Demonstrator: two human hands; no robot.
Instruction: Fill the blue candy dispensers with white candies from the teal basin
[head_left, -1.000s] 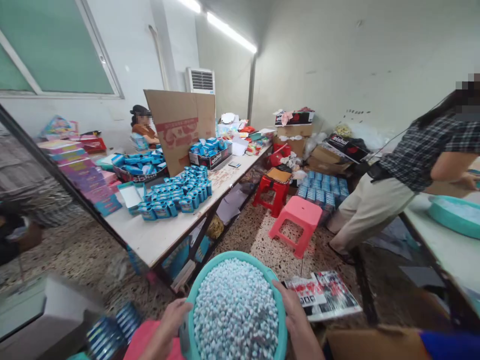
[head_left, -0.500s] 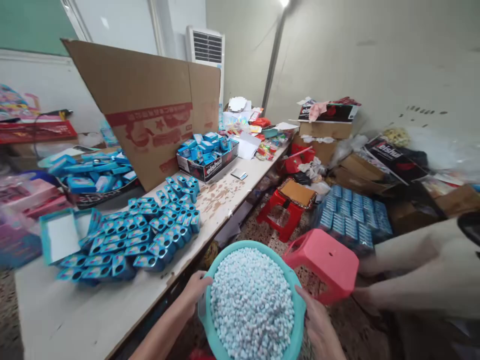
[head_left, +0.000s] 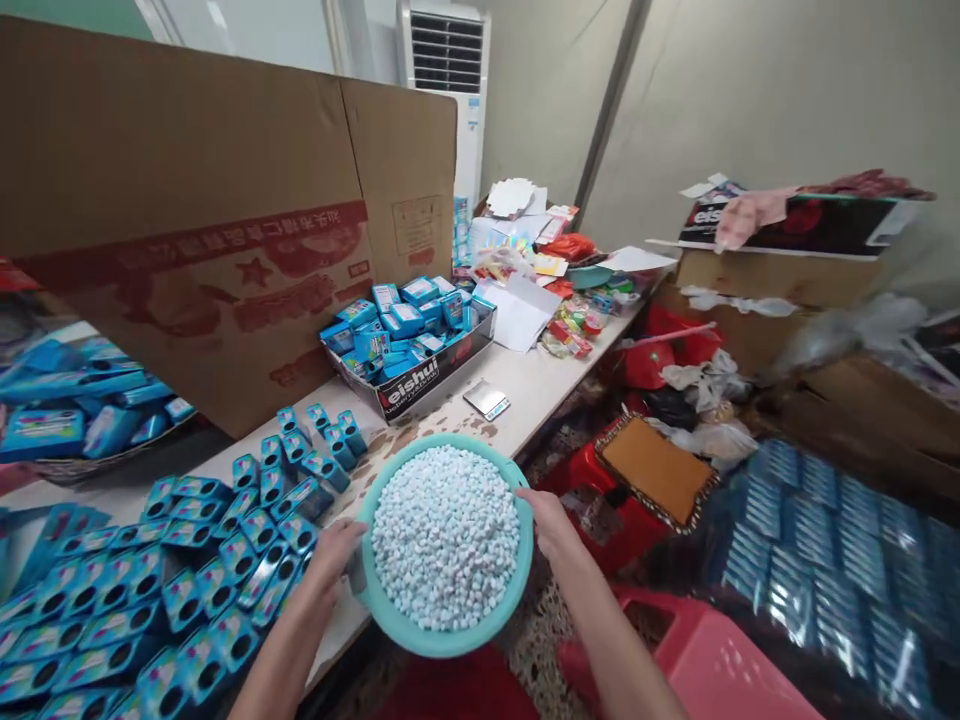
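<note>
Between my hands is a round turquoise plastic basin (head_left: 450, 641), heaped with small pale blue and whitish pellets (head_left: 448, 540). My left hand (head_left: 335, 556) grips its left rim, fingers partly hidden behind it. On the right side, my right hand (head_left: 546, 522) is closed around the rim. The basin is level with the table's front edge, its far part overlapping the tabletop in view. To its left stand rows of small blue boxes (head_left: 196, 596) with dark round openings on top. A small silver scale (head_left: 486, 399) lies just beyond the basin.
A cardboard tray (head_left: 442, 368) of blue packets stands before a tall cardboard panel (head_left: 285, 190). Papers and bags (head_left: 517, 310) cover the table's far end. At right are a cushioned red stool (head_left: 656, 468), a pink stool (head_left: 720, 665) and wrapped blue packs (head_left: 832, 560) on the floor.
My view has moved forward along the table. The basin, still in both hands, has come closer to the table and now overlaps its front edge, near the scale.
</note>
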